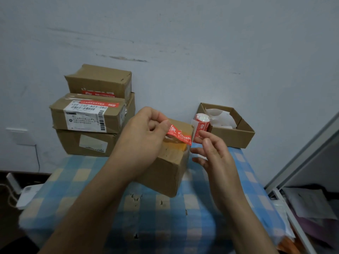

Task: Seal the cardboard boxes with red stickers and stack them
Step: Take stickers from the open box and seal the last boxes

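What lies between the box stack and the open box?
Head view: an unsealed box, the left hand pinching a red sticker above it, and the sticker roll.

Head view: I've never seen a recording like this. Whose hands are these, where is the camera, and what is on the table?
There is no machine here: a person wears one camera on the head, looking down at their own bare hands. The left hand pinches one end of a red sticker above a cardboard box on a blue checked tablecloth. The right hand is open, fingers spread near the sticker's free end. At the back left, three boxes are stacked; the top two show red stickers. At the back right stands a roll of stickers beside an open box with white paper inside.
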